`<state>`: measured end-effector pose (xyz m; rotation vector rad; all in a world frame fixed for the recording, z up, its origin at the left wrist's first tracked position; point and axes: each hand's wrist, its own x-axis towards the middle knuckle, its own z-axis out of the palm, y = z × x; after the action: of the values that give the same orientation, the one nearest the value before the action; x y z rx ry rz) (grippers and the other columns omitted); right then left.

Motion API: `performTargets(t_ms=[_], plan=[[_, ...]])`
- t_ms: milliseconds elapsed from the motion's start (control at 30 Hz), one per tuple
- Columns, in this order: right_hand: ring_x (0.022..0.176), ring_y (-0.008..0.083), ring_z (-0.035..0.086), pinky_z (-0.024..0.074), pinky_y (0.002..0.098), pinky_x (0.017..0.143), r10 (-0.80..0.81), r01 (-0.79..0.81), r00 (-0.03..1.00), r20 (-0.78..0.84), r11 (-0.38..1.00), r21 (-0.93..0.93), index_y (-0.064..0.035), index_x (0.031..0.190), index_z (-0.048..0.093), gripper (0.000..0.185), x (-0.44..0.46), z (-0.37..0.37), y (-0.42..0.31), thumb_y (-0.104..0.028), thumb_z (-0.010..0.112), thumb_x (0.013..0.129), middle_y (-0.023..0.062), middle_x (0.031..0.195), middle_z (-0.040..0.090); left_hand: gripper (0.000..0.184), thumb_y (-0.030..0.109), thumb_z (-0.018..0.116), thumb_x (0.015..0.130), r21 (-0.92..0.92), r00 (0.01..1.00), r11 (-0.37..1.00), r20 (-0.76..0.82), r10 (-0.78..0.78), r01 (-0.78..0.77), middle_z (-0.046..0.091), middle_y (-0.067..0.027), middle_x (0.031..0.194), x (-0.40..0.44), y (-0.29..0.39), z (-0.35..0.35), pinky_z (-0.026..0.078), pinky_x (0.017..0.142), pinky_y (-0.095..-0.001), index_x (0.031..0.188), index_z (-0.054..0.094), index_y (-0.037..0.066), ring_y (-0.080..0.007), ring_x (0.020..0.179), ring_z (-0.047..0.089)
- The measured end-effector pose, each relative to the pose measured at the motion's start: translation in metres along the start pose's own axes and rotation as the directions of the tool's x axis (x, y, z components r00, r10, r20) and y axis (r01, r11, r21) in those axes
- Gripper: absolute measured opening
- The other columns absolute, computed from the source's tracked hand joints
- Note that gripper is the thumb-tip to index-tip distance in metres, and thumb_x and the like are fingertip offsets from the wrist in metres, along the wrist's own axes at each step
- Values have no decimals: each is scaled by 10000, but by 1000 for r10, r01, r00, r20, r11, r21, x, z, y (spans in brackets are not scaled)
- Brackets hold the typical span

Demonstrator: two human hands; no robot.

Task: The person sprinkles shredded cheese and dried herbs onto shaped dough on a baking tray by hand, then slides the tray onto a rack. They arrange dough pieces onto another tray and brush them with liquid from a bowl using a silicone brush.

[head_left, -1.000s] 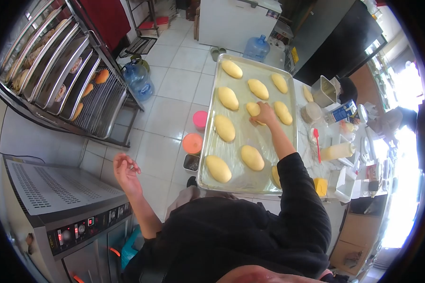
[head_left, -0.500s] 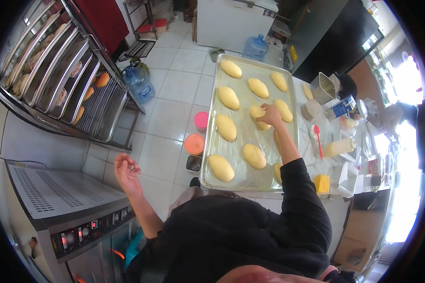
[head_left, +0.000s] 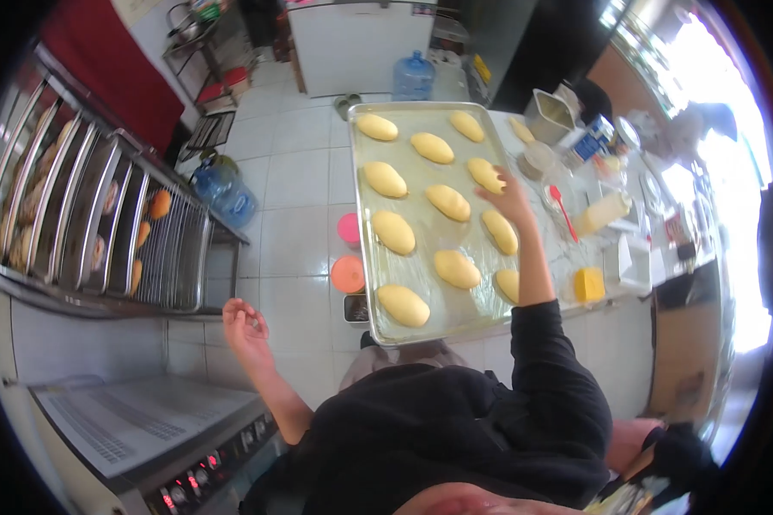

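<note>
Oval pieces of pale yellow dough lie in rows on a large metal baking tray. My right hand reaches over the tray's right side, thumb and fingers spread at the near end of one dough piece. Whether the fingertips touch it, I cannot tell. Just left of that hand lies the middle dough piece, slightly uneven on top. Away from the tray, my left hand hangs in the air at the left, its fingers loosely curled and apart, holding nothing.
A rack of trays with baked goods stands left, above a metal oven. Right of the tray, the worktop carries a red spatula, a yellow block, a bottle and containers. Water jugs stand behind.
My right hand has left the middle dough piece and moved to one further right and back. My left hand stays raised. The camera view has shifted and turned.
</note>
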<state>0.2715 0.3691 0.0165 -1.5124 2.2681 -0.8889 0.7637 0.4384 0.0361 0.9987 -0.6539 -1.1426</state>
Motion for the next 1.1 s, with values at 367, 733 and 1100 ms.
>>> performTargets(t_ms=[367,733,1100], plan=[[880,224,546,487,326,758,567,-300,765,304,-105,948,-69,1212,354,546,-74,-44,192,-314,620,803,160,1001,518,193,158,464,836,-40,976,997,213,-48,58,469,5,778,-2,-48,86,313,431,-164,1017,466,90,-75,631,456],[916,232,503,467,427,849,634,159,748,-195,114,981,-97,1373,82,696,-11,-18,214,-44,517,832,141,1140,424,162,76,441,819,10,944,977,253,-210,215,494,-24,732,-94,-104,226,331,399,-175,971,482,38,-88,572,481],[753,228,524,561,391,626,757,83,645,-106,69,994,19,1287,282,554,-4,-24,214,16,520,786,116,966,448,165,69,422,809,34,951,972,202,-234,232,487,-24,723,-108,-106,237,324,397,-176,951,495,28,-89,563,472]])
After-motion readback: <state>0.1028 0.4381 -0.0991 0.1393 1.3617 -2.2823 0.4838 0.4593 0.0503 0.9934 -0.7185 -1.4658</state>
